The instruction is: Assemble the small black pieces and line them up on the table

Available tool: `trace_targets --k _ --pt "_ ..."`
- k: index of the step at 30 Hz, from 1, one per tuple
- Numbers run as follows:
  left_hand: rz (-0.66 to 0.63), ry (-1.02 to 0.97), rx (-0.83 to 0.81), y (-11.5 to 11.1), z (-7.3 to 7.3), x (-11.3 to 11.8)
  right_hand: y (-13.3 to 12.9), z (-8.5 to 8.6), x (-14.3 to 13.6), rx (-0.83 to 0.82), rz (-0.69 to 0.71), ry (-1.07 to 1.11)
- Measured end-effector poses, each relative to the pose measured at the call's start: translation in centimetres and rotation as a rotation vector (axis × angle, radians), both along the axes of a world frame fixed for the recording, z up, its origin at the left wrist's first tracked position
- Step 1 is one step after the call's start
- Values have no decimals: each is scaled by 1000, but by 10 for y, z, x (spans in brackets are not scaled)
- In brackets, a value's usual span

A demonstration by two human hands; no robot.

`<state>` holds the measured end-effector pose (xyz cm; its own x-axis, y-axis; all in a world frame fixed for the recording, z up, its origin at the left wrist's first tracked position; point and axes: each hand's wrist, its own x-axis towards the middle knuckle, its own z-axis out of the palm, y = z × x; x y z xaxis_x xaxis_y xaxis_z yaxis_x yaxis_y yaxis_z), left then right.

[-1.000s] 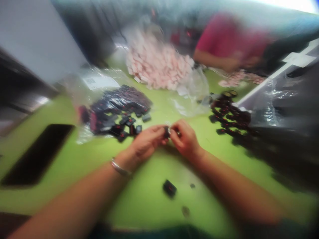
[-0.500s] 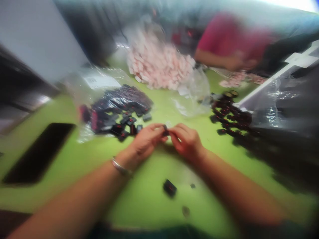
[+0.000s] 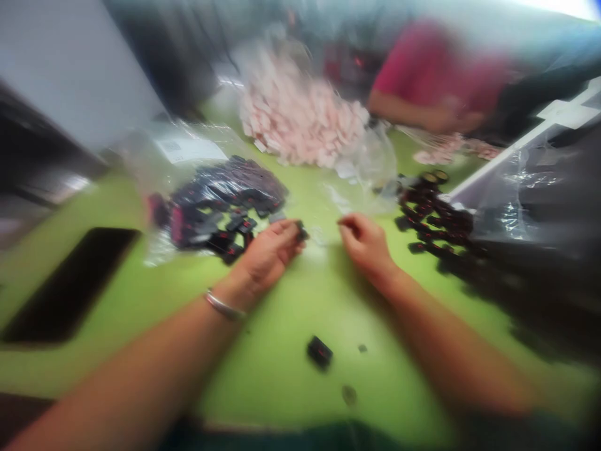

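A small black block-like part (image 3: 301, 232) is pinched between the thumb and fingers of my left hand (image 3: 268, 255), above the green table (image 3: 282, 376). My right hand (image 3: 369, 247) hovers to the right, apart from that part, with thumb and fingertips pressed together; whether something tiny sits in them is too blurred to tell. Small clear pieces (image 3: 318, 235) lie on the table between the hands. Nearer to me rest a black block (image 3: 320, 352) with a reddish mark and a tiny dark chip (image 3: 362, 348).
Left of centre, a clear plastic bag (image 3: 225, 188) spills black parts. Pale pink pieces (image 3: 305, 119) are heaped behind. Dark parts (image 3: 434, 216) pile up at right beside a white bar (image 3: 498, 156). A flat dark phone-like slab (image 3: 72, 285) lies left. A person in pink (image 3: 422, 75) sits opposite.
My hands have come apart: the right one moved right, away from the black part, while the left one drew slightly left and up, still gripping it.
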<state>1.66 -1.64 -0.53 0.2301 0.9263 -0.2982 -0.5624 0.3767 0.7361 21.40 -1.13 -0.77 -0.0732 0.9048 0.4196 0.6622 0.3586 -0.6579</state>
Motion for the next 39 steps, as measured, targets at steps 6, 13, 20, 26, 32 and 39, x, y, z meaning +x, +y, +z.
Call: trace_targets --k 6,13,20,26,32,39 --pt "-4 28 -6 -1 -2 2 -1 -7 -5 -295 -21 -369" --pt "-19 45 9 -2 -2 2 -6 -5 -17 -227 18 -441" --pt "-21 58 -1 -3 1 2 1 -10 -19 -196 67 -503" --pt "-47 46 3 -3 -2 3 4 -11 -13 -152 122 -327" --pt "-140 27 41 -6 -1 6 -12 1 -21 55 153 -24" --pt "-156 55 16 -9 -1 7 -19 1 -25 127 191 -77"
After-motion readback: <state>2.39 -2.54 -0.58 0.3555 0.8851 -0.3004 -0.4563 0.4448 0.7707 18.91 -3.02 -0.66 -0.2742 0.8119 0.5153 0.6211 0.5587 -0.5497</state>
